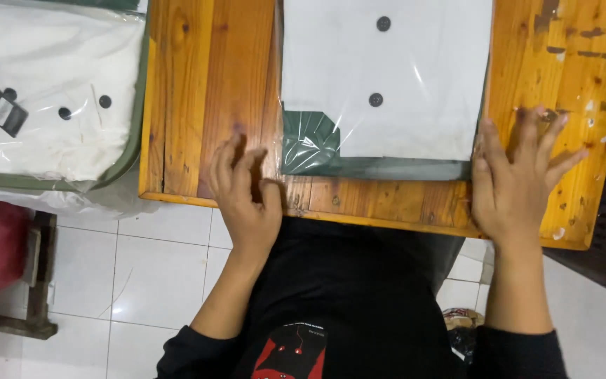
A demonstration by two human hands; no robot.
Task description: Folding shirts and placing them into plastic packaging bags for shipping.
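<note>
A bagged white shirt (386, 77) lies on the table (205, 84), its bottom close to the near edge. The left hand (243, 189) rests flat just beside its left corner, the right hand (517, 179) at its right corner; both have fingers spread, gripping nothing.

Black long-sleeved top, sleeves pushed up forearms, red-and-white graphic print on chest.

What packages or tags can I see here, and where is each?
Clear plastic bag: on the wooden table between both hands, rectangular, holding a folded white shirt over dark green card.
Second bagged white shirt: far left, in a green tray.
Hang tag: on that shirt, small, dark.
</note>
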